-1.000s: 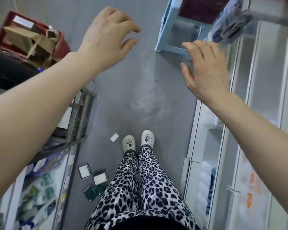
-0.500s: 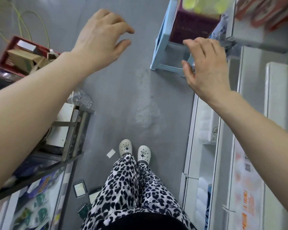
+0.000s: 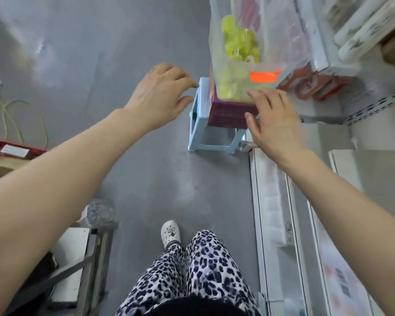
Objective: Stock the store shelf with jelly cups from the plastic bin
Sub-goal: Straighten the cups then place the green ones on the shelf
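Observation:
A clear plastic bin [image 3: 281, 37] holding yellow-green jelly cups [image 3: 237, 42] stands on a dark purple box [image 3: 228, 112], which sits on a light blue stool [image 3: 197, 124]. An orange label [image 3: 263, 76] marks the bin's near wall. My right hand [image 3: 274, 119] reaches to the bin's near right corner, fingers spread and relaxed, holding nothing. Just left of the stool's edge hovers my left hand [image 3: 160, 94], fingers loosely curved and empty. White store shelves [image 3: 324, 110] run along the right side.
Red packaged goods [image 3: 312, 85] and white rolls [image 3: 363, 26] sit on the upper right shelf. A metal rack [image 3: 94, 245] with a glass jar [image 3: 99, 210] stands at the lower left. A red crate [image 3: 12, 151] lies at the left. Grey floor stretches between.
The view has swung forward, bringing the bin and jelly cups into sight. Both hands have moved toward the stool and bin, the right one now near the bin's corner.

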`<state>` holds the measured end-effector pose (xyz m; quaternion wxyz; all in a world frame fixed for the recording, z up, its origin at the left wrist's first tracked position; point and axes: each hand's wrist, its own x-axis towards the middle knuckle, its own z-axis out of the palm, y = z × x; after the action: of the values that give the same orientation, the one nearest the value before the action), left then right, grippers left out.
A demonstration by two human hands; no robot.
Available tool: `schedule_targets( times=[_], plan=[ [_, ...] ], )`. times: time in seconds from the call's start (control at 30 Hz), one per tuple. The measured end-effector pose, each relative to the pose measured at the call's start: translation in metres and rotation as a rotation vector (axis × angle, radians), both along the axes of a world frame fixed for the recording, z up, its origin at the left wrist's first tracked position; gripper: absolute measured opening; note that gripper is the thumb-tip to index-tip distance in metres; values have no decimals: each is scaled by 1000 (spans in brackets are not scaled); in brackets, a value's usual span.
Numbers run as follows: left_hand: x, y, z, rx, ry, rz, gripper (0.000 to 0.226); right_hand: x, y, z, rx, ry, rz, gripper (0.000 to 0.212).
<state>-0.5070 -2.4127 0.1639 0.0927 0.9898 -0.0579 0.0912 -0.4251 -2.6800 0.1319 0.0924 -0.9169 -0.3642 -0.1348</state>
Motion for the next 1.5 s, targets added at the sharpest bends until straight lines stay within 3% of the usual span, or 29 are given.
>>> schedule_targets(
  times=[0.23, 0.4, 0.63, 0.93, 1.17, 1.5],
  plan=[
    [125, 0, 13, -23, -24, -130, 38, 95, 6, 17, 16, -13, -110, 49],
    [223, 5, 8, -39, -38, -104, 37, 193, 13, 16, -7, 22, -130, 46],
    [332, 21, -23, -61, 89, -17, 37, 308, 32, -12, -65, 182, -66, 47],
    [410, 44, -65, -72, 180, 52, 36, 415, 102, -81, -241, 493, -61, 61],
    [417, 57, -82, -43, 207, 56, 32, 448, 133, -123, -405, 579, -16, 64],
    [458, 53, -83, 52, 297, -27, 40, 425, 102, -106, -153, 784, -151, 57]
  ],
)
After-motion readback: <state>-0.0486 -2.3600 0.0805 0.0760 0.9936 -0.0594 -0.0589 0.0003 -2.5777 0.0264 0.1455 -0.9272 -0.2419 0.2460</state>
